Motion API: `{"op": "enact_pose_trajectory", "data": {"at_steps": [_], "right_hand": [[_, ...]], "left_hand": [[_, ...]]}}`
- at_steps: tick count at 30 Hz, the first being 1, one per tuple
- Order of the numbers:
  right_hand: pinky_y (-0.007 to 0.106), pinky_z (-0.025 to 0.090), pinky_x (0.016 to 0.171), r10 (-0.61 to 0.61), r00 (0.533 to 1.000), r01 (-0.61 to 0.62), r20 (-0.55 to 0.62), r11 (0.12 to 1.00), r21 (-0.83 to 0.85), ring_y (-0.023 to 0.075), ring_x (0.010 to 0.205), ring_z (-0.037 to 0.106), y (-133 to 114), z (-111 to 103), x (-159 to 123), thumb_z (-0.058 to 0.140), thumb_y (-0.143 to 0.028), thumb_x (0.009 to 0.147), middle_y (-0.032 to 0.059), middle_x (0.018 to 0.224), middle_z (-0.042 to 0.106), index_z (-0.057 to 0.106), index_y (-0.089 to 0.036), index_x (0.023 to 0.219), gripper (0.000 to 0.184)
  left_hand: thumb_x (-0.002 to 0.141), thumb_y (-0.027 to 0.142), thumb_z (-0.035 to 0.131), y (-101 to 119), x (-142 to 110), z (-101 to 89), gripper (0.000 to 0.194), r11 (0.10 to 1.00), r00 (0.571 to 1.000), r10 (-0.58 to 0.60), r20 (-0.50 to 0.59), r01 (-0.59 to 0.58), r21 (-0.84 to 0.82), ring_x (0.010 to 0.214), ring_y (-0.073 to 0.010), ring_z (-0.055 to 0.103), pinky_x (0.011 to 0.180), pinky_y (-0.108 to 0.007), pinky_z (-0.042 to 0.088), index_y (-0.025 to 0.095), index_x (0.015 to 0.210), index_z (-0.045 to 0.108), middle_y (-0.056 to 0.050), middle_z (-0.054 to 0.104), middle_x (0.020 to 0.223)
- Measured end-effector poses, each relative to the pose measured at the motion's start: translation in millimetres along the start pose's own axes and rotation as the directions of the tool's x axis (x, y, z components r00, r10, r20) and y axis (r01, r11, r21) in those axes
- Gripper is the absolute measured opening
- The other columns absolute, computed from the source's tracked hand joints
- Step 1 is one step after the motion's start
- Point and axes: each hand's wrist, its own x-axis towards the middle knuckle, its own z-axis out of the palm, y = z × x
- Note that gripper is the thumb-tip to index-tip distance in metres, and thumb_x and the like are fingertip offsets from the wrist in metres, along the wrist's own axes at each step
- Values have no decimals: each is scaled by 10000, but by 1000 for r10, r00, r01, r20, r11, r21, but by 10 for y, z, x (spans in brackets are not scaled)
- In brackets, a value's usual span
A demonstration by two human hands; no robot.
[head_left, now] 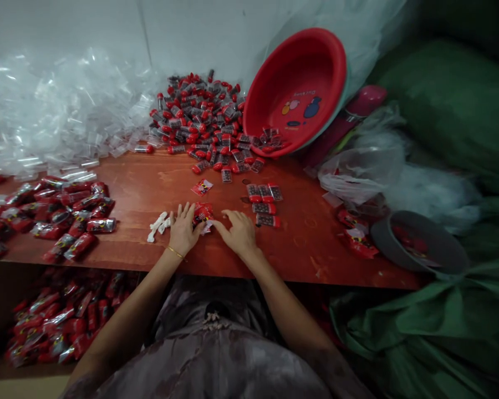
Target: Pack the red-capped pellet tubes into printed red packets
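Note:
My left hand (183,231) lies on the tabletop with its fingers stretched out, its thumb at the edge of a small red printed packet (203,213). Opposite it is my right hand (240,234), fingers apart and thumb pointing at the packet's near end. Neither hand is visibly wrapped around anything. Small white bone-shaped pieces (158,226) lie just left of my left hand. Another red printed card (202,187) rests beyond the packet. Several small clear containers with red ends (265,193) are lined up to the right of my right hand.
A heap of red-capped containers (199,116) stands at the back beside a tilted red basin (291,72). Clear plastic sleeves (58,105) pile up at left, behind wrapped red packs (72,213). More packs (62,321) sit below the table. A grey bowl (419,241) stands right.

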Motion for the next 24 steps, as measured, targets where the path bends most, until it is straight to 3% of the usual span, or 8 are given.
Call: {"op": "enact_pose_trajectory", "data": {"at_steps": [4,7,11,14,18,20,22,24], "right_hand": [[284,394,674,127,964,-131,235,991,1,201,773,630,-128,214,283,616,-491,801,49,805,716,664,-212,827,284],[267,359,637,109,954,-106,280,994,-26,189,744,630,-95,266,325,566,-408,860,38,764,718,665,-223,765,230],[258,335,592,79,968,-80,238,997,-5,167,664,605,-23,255,282,472,-328,913,39,713,697,649,-214,719,286],[248,359,618,63,988,-76,142,993,89,157,692,593,14,239,246,418,-312,921,44,753,679,624,-208,714,310],[238,344,564,161,987,-145,-21,932,331,131,574,496,54,187,174,400,-396,898,-6,581,529,503,-205,603,367],[230,306,518,241,970,-206,-36,890,408,110,511,419,65,146,132,389,-446,887,-40,518,420,419,-213,564,400],[223,289,502,264,964,-229,-15,863,450,100,501,387,72,109,99,379,-470,879,-53,513,375,372,-217,558,408],[221,285,497,253,967,-233,16,861,453,99,503,384,85,82,81,375,-481,871,-54,514,372,357,-219,556,410]], "left_hand": [[902,295,370,-30,-28,62,541,999,999,48,-10,-49,-10,1362,-312,325,1093,-545,231,99,1406,342,-199,410,1433],[915,275,328,-16,-55,81,540,998,998,55,-10,-55,2,1356,-327,329,1100,-552,204,72,1414,318,-191,430,1421],[917,311,338,27,-53,60,548,999,999,33,4,-33,19,1365,-343,303,1109,-551,183,69,1409,340,-172,409,1440],[911,317,364,63,-48,2,514,999,1000,16,1,-16,30,1372,-343,292,1108,-561,172,110,1380,408,-164,403,1446],[901,366,411,162,-66,-132,504,999,987,36,-158,-40,-23,1396,-329,240,1121,-547,137,109,1331,472,-184,354,1470],[894,410,429,248,-55,-194,504,992,978,38,-204,-62,-112,1381,-312,285,1119,-519,176,121,1301,501,-173,436,1424],[879,432,462,343,-11,-228,472,975,988,23,-155,-57,-216,1316,-300,403,1087,-477,270,131,1231,558,-161,569,1303],[870,416,483,419,60,-227,365,957,999,-9,-32,-1,-290,1211,-292,521,1014,-432,375,145,1042,656,-145,687,1095]]}}
